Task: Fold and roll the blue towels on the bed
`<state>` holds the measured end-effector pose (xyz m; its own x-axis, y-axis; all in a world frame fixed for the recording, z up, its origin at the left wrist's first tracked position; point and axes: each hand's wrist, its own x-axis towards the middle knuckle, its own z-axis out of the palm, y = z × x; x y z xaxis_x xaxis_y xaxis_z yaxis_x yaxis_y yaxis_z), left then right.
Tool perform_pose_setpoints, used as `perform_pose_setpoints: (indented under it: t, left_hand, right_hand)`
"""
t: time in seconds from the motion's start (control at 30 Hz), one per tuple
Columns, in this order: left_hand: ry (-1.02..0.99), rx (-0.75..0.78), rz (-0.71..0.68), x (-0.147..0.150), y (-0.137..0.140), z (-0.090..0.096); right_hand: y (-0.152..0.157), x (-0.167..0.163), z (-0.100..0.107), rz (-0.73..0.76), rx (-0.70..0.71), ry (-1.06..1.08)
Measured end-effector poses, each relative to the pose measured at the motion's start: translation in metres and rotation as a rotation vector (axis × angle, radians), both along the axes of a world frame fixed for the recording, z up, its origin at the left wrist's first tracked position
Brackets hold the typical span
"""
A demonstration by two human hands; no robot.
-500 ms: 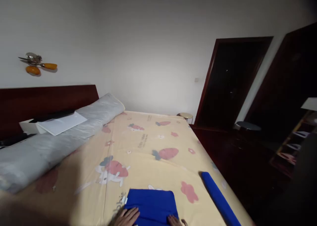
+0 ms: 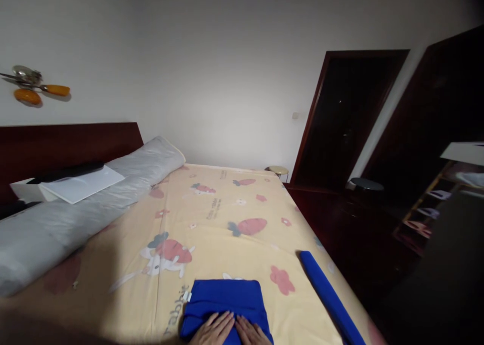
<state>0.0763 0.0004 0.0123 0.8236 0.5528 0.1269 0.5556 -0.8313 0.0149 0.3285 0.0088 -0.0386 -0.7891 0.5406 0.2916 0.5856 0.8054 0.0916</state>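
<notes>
A folded blue cloth lies flat on the bed near the bottom of the view, with a small white tag at its left edge. My left hand rests palm down on its lower middle, fingers stretched out. Right beside it, my right hand presses on the same cloth, fingers extended. The fingertips of both hands nearly meet, and creases run across the fabric above them. Neither hand grips anything. Off to the right, a long rolled or folded blue cloth lies along the bed's edge.
The bed wears a yellow patterned sheet. A long grey bolster lies along the headboard, with a white flat box or board on it. Beyond the bed's right side stand a round stool, a dark stool and a rack.
My hands have moved inward from the cloth's two sides to its middle, now side by side. New creases show across the cloth. The camera view has shifted slightly.
</notes>
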Motion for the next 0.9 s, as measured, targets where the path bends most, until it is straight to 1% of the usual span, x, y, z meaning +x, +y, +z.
perform_pose_setpoints:
  t: [0.07,0.1,0.17,0.23,0.37,0.43,0.5,0.57,0.67,0.7,0.77,0.8,0.83,0.9]
  left_hand:
    - [-0.001,-0.014,0.008,0.009,0.002,0.004]
    - [-0.008,-0.016,0.018,0.011,0.002,0.005]
    - [-0.032,0.000,0.055,0.004,0.002,0.007]
    - [-0.048,0.047,0.130,-0.014,0.000,0.009]
    - [-0.038,0.184,0.300,-0.068,-0.005,0.014]
    - [-0.047,0.247,0.328,-0.085,-0.007,0.015]
    - [-0.059,0.264,0.318,-0.086,-0.010,0.015]
    - [-0.058,0.204,0.272,-0.070,-0.012,0.013]
    - [-0.037,-0.005,0.146,-0.026,-0.012,0.007]
    - [-0.036,-0.079,0.129,-0.013,-0.011,0.006]
    - [-0.041,-0.210,0.142,0.004,-0.007,0.005]
    - [-0.047,-0.261,0.165,0.007,-0.006,0.007]
    - [-0.053,-0.304,0.184,0.004,-0.004,0.010]
    - [-0.054,-0.366,0.206,-0.013,-0.003,0.021]
  right_hand:
    - [0.001,-0.003,0.014,0.043,0.026,0.037]
    - [0.002,-0.003,0.021,0.047,0.011,0.038]
    - [0.004,0.001,0.033,0.014,-0.068,0.011]
    - [0.004,0.011,0.040,-0.093,-0.181,-0.008]
    - [-0.002,0.035,0.045,-0.394,-0.368,0.008]
    - [-0.006,0.040,0.045,-0.486,-0.389,0.017]
    - [-0.008,0.036,0.045,-0.494,-0.352,0.037]
    - [-0.008,0.021,0.045,-0.398,-0.313,0.045]
    - [-0.006,-0.010,0.045,-0.169,-0.320,0.040]
    - [-0.005,-0.019,0.046,-0.124,-0.332,0.050]
    - [-0.004,-0.029,0.050,-0.107,-0.377,0.075]
    - [-0.004,-0.030,0.053,-0.127,-0.415,0.077]
    - [-0.003,-0.027,0.057,-0.158,-0.458,0.071]
    - [-0.004,-0.012,0.065,-0.231,-0.536,0.049]
